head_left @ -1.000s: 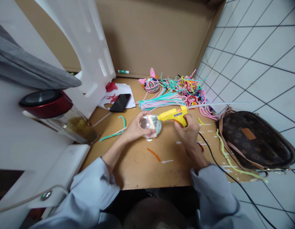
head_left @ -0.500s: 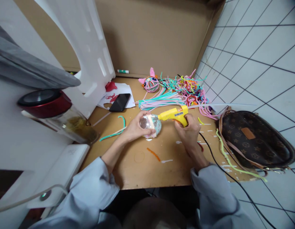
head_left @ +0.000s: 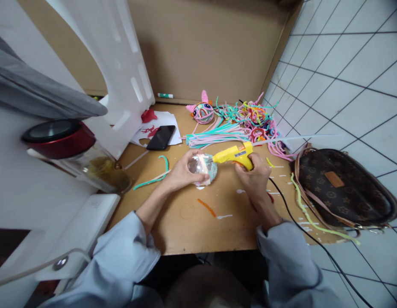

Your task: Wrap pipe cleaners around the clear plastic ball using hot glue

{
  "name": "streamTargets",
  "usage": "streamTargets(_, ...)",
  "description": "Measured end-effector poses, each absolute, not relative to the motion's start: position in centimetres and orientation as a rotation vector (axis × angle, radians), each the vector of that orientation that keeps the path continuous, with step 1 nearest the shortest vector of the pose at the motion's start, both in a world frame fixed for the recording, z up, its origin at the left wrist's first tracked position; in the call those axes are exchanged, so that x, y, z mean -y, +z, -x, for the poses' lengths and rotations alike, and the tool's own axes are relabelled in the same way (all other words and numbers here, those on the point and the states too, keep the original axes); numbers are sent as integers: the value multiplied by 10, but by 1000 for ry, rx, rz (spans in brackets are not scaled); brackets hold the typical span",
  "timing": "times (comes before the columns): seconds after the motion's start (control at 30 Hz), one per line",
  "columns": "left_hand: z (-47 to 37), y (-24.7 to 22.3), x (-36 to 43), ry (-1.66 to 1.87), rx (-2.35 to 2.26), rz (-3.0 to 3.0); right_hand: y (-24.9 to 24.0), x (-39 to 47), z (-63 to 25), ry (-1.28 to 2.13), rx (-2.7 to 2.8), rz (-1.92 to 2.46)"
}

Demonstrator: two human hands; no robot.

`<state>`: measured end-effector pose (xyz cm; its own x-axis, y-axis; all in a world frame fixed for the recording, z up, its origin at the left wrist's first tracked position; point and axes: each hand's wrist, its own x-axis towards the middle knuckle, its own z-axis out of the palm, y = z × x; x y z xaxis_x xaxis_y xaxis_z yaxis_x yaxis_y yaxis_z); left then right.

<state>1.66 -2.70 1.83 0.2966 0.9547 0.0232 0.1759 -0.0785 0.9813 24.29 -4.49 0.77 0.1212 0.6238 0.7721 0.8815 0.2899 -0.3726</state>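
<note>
Head view: your left hand point(head_left: 181, 174) grips the ball point(head_left: 212, 170); toward its two o'clock, your right hand point(head_left: 254, 176) holds the glue gun point(head_left: 232, 154).

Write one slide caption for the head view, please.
Left hand holds a partly covered clear ball while the right hand aims a yellow glue gun at it.

White tiles point(head_left: 329, 96) flank a brown desktop point(head_left: 175, 218) and brown panel point(head_left: 211, 51).
</note>
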Motion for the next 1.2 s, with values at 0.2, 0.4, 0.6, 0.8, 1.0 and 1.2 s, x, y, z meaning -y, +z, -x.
streamTargets(0.2,-16,18,27,923,-1094,-1531,8,45,-243,-341,1563,1408)
streamTargets(0.4,-16,16,26,932,-1090,-1550,9,45,-242,-329,1535,1424)
streamTargets(0.6,-16,17,27,919,-1088,-1521,9,46,-242,-295,1565,1434)
streamTargets(0.8,-16,18,27,926,-1104,-1537,5,41,-243,-260,1476,1468)
streamTargets(1.0,-14,14,24,938,-1113,-1555,0,34,-250,-187,1464,1637)
streamTargets(1.2,-10,10,19,967,-1105,-1548,-9,26,-262,-51,1546,1989)
